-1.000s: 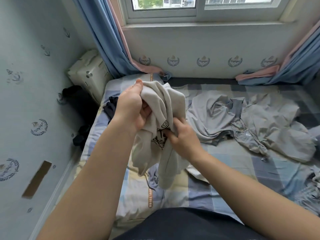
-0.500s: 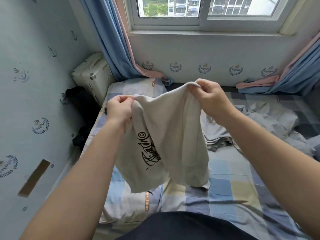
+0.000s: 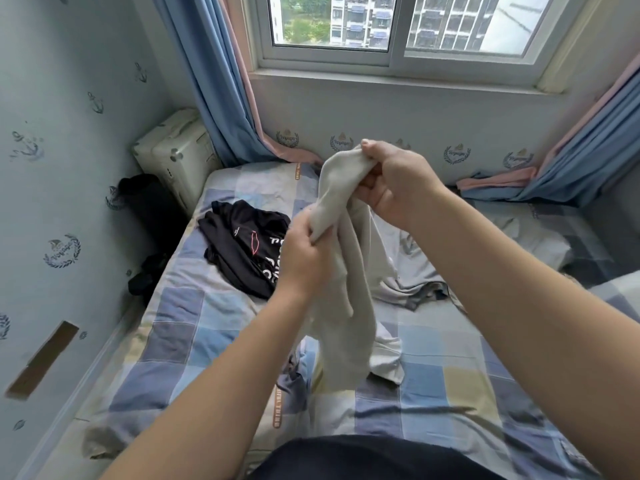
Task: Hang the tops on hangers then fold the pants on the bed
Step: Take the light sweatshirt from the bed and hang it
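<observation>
We see both hands raised over a bed covered with a checked sheet in blue, grey and pale yellow squares [image 3: 180, 344], and between them hangs a cream-coloured soft fabric garment [image 3: 346, 289], bunched into a long, narrow twist. The right hand [image 3: 394, 188] is the higher and farther one, and it pinches the top end of the garment between thumb and curled fingers. The left hand [image 3: 304, 251] sits lower and nearer, its fingers closed round a gathered fold of the same cloth. From that grip the rest of the garment drops between our forearms toward the sheet; we cannot tell whether its lower end touches the bed. To the left of the left hand a black garment with white and red printing [image 3: 242, 244] lies crumpled on the sheet, apart from the cream one. Behind the right forearm a heap of grey clothing [image 3: 412, 275] is spread on the bed. At the head of the bed a white-framed window [image 3: 398, 60] is flanked by blue curtains with pink lining [image 3: 221, 109]. A cream hard-shelled case [image 3: 176, 157] stands in the left corner, with a dark object [image 3: 149, 206] just below it beside the bed.
</observation>
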Demonstrator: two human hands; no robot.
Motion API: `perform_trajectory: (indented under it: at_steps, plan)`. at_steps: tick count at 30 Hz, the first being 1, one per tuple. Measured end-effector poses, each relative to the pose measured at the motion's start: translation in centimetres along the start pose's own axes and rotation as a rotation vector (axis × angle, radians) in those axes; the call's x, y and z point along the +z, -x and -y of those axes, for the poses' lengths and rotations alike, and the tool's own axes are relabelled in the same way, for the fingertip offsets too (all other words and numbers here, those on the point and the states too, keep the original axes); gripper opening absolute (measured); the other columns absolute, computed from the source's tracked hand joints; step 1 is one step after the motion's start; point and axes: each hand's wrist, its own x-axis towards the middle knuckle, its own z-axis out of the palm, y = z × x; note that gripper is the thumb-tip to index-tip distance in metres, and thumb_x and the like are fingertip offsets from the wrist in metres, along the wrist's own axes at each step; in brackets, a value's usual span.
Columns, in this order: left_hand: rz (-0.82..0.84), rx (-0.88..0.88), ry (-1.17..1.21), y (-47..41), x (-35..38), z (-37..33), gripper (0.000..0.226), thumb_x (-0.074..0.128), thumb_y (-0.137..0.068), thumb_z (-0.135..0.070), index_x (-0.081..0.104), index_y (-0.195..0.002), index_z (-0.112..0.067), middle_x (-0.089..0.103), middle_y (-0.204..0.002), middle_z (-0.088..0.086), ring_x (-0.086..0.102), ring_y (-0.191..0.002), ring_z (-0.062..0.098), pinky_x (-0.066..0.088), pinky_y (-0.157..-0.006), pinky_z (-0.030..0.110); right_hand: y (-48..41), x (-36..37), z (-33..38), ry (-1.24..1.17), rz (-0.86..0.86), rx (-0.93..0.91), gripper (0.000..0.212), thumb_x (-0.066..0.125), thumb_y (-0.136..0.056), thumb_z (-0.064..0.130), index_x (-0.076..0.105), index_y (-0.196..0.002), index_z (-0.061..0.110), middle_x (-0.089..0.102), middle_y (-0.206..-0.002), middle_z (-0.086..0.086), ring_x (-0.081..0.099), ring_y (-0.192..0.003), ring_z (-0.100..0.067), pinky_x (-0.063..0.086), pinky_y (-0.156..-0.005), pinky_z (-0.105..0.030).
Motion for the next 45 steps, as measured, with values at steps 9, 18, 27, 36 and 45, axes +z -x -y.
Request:
perform_trajectory:
  at_steps: [9,18,27,36,45]
  plan:
    - [0.152,0.103,-0.121,-1.6,0.2,-0.2,0.033,0.066,-0.087,-0.025,0.066,-0.115,-0.007,0.073,-0.108,0.010,0.068,-0.103,0.025,0.055,-0.091,0.046,2.5,-2.1,-1.6,-0.002,0.102,0.142,0.017,0.056,-0.101,0.012,0.061,-0.097,-0.004,0.072,-0.086,-0.021,0.074,-0.072,-0.030,0.064,-0.065,-0.038]
    - [-0.036,-0.436,0.180,-1.8,-0.2,0.5,0.011,0.065,-0.097,-0.027,0.069,-0.088,-0.022,0.074,-0.067,-0.008,0.073,-0.067,0.014,0.060,-0.060,0.030,5.8,-9.8,-7.2,0.650,0.100,-0.113,0.010,0.065,-0.096,0.009,0.068,-0.102,0.002,0.074,-0.093,-0.017,0.070,-0.075,-0.021,0.060,-0.069,-0.037]
    - [-0.075,-0.848,0.516,-1.5,0.1,-0.4,0.039,0.056,-0.103,-0.033,0.063,-0.125,-0.002,0.070,-0.122,0.017,0.067,-0.113,0.034,0.049,-0.106,0.048,8.0,-12.8,-17.7,1.077,0.186,-0.052,0.102,0.080,-0.067,0.058,0.020,-0.145,0.032,0.040,-0.150,0.004,0.043,-0.136,-0.015,0.039,-0.110,-0.035]
    - [-0.149,-0.939,0.655,-2.5,0.3,0.0,0.043,0.039,-0.109,-0.029,0.058,-0.135,0.001,0.063,-0.133,0.018,0.062,-0.122,0.033,0.046,-0.109,0.046,5.7,-13.0,-18.4,1.244,-0.090,-0.073,0.007,0.051,-0.093,0.024,0.057,-0.091,0.020,0.060,-0.116,-0.008,0.060,-0.105,-0.036,0.050,-0.085,-0.047]
    - [-0.111,-0.785,0.246,-4.1,-2.8,4.6,0.058,0.069,-0.096,-0.029,0.049,-0.146,-0.007,0.061,-0.136,0.013,0.063,-0.118,0.029,0.050,-0.104,0.044,3.9,-15.5,-11.4,1.076,-0.141,-0.216,0.032,0.053,-0.085,-0.003,0.049,-0.059,0.016,0.042,-0.056,0.006,0.041,-0.061,-0.016,0.029,-0.057,-0.035]
